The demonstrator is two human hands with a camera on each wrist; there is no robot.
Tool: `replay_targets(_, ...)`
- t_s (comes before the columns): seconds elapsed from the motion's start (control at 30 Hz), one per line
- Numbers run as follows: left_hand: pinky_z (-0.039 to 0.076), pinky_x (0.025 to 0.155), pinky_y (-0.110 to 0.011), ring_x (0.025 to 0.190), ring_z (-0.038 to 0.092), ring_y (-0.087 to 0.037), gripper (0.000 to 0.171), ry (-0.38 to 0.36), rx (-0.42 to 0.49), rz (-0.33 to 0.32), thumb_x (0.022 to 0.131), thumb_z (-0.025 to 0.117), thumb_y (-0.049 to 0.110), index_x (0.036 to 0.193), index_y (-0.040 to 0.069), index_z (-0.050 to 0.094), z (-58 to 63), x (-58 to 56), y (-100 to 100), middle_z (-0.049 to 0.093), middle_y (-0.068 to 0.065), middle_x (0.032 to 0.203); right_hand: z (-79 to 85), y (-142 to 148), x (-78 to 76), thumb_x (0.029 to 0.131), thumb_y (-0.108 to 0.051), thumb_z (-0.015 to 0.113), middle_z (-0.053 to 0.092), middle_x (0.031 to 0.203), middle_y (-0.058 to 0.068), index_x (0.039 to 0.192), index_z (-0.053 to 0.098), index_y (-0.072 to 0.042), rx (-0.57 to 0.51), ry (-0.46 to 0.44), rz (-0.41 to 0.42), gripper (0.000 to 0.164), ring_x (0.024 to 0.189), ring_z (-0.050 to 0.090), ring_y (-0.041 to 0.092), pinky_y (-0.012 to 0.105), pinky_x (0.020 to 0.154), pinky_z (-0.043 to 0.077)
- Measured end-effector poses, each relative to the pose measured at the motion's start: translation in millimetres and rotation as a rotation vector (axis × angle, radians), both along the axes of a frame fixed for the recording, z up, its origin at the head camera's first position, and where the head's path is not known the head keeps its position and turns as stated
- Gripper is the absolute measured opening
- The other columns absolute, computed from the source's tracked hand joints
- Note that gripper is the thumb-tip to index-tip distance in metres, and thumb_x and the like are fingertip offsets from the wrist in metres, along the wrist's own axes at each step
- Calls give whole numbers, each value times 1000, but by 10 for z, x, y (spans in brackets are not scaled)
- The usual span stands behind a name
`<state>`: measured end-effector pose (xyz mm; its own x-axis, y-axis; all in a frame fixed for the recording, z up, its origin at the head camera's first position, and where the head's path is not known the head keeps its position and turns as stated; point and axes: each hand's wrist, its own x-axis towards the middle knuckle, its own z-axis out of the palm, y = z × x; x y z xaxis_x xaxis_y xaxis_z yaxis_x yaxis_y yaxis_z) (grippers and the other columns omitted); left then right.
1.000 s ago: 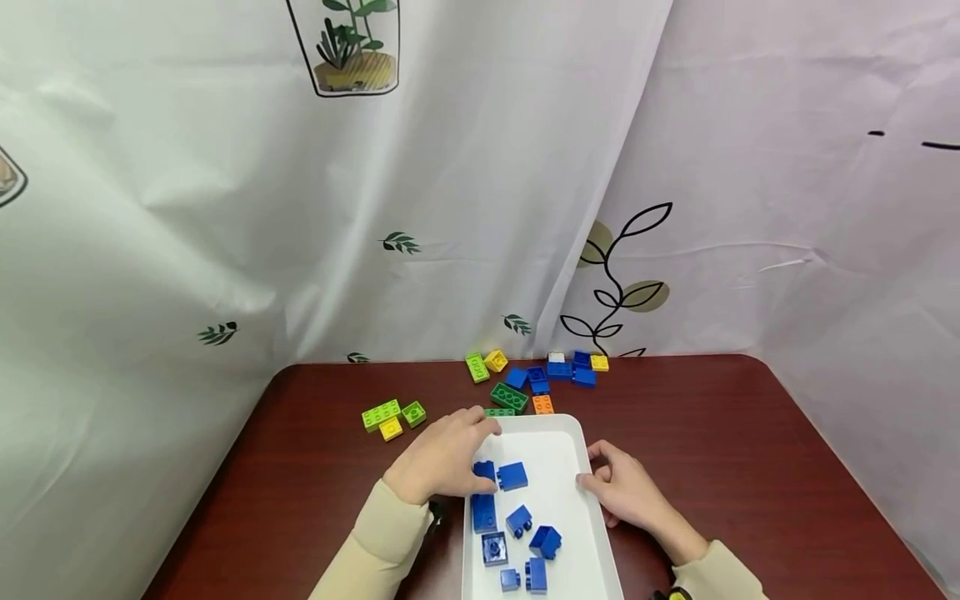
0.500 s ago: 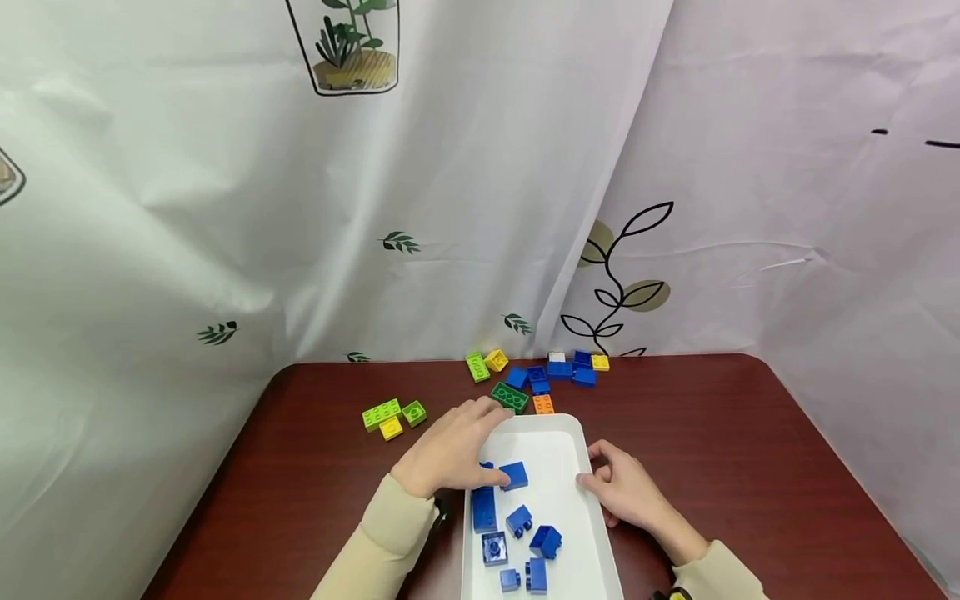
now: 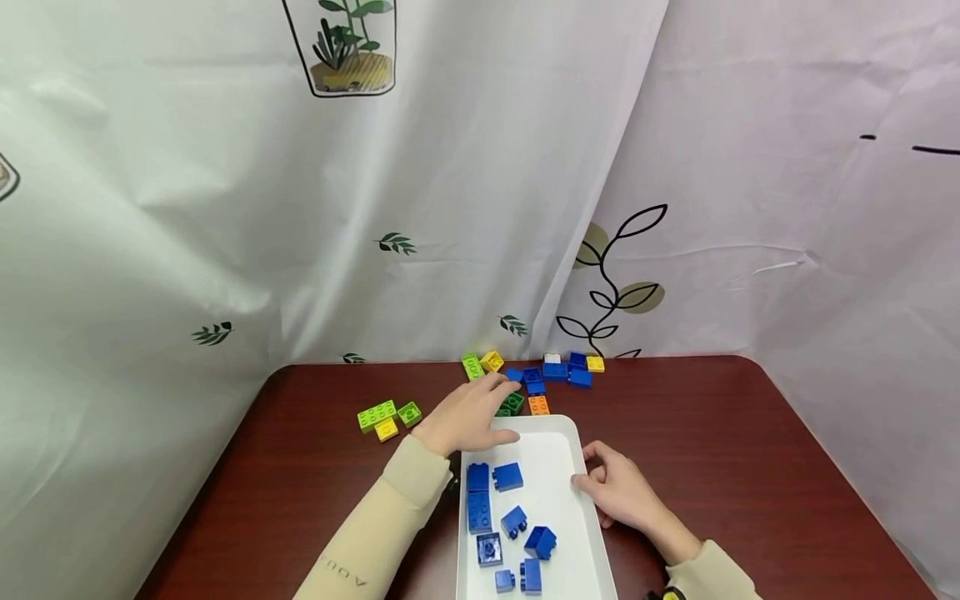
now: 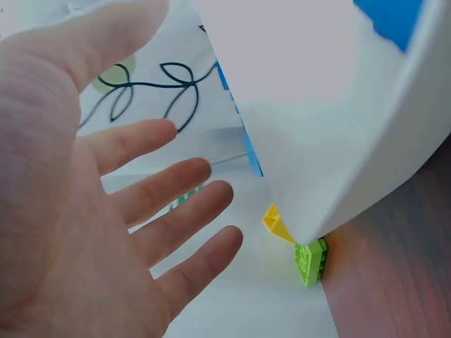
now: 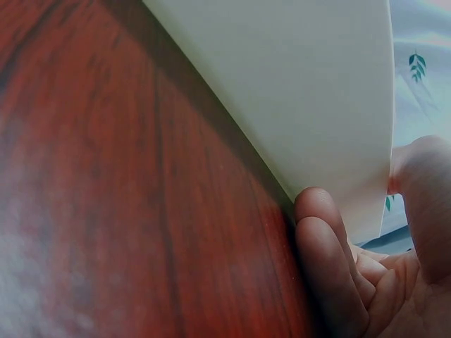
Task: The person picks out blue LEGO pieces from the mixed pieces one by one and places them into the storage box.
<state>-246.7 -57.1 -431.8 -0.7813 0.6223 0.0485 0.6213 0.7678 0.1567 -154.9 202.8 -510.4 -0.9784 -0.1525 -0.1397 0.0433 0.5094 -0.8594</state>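
Note:
A white tray (image 3: 553,442) lies near the front of the table with several blue bricks (image 3: 507,477) in it, mostly toward its left and near parts. Over the tray's far left corner is my left hand (image 3: 463,417), holding nothing; in the left wrist view its fingers (image 4: 201,211) are extended and spread. Dark green bricks (image 3: 513,404) sit just beyond the tray, partly hidden by that hand. My right hand (image 3: 621,490) pinches the tray's right edge, thumb on the rim and curled fingers (image 5: 328,260) against the outer wall.
Behind the tray stand an orange brick (image 3: 538,406), blue bricks (image 3: 555,372), a yellow brick (image 3: 492,361) and a lime brick (image 3: 472,367). Farther left lie lime bricks (image 3: 377,415) with a yellow one (image 3: 386,430). A white patterned curtain (image 3: 420,183) borders the table's back edge.
My left hand has moved forward and slightly right, off the blue bricks at the tray's left side and toward the bricks behind. The right hand keeps its grip on the tray.

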Motion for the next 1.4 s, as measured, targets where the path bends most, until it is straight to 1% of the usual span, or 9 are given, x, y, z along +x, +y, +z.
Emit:
replay_targets(0.13,44,104,-45,126,50,-24,74,-16,-4,38,85,65,55,146,21,42,-7,-145,68,43,-5,145,5,2,-3,89,-22,66,54,52,2,115,50,-5,-1,2,0,36,33,49,16,37,36,47)
replay_targets(0.27,43,105,-45,127,49,-25,71,-40,-10,68,86,65,52,145,20,43,-30,-260,128,43,-6,145,5,5,1,89,-22,66,55,53,3,116,50,-5,-3,-8,1,36,33,50,16,37,36,47)
replay_targets(0.43,44,104,-44,127,50,-25,66,-71,-29,102,88,64,48,145,20,43,-53,-376,203,45,-7,144,-5,0,4,89,-23,67,55,53,3,116,49,-5,-8,-12,6,37,33,50,16,37,37,47)
replay_targets(0.53,44,104,-43,125,50,-23,62,-84,-44,108,90,63,45,144,20,44,-70,-446,250,46,-7,142,-9,-4,5,89,-23,66,55,52,3,116,49,-5,-11,-10,8,36,33,50,15,37,36,47)
replay_targets(0.7,42,106,-42,128,48,-24,57,-97,-75,119,93,61,40,144,20,45,-96,-553,318,45,-7,144,1,-4,1,89,-23,67,54,52,3,115,50,-5,-12,-7,7,36,33,50,15,37,36,47)
replay_targets(0.8,41,107,-41,129,48,-24,55,-95,-117,126,94,60,38,143,19,46,-92,-592,355,45,-7,145,9,-3,-1,89,-23,67,55,53,3,116,50,-5,-14,-7,8,36,33,50,15,37,36,47)
replay_targets(0.93,43,105,-40,126,52,-23,52,-77,-159,126,94,61,35,142,20,48,-76,-622,384,48,-6,143,21,-2,2,89,-22,66,55,53,3,116,50,-5,-9,-12,5,36,33,50,15,37,36,47)
replay_targets(1.13,47,101,-38,117,57,-21,48,-36,-171,113,92,64,32,137,19,53,-89,-659,387,55,-5,136,28,-9,3,89,-22,66,56,53,3,116,49,-5,-12,-9,7,36,33,50,15,37,36,47)
replay_targets(1.4,48,100,-36,112,59,-20,47,5,-171,86,91,66,32,133,14,55,-141,-689,398,58,-5,129,22,-11,5,89,-21,66,56,53,3,116,49,-5,-5,-12,3,35,33,50,15,37,36,47)
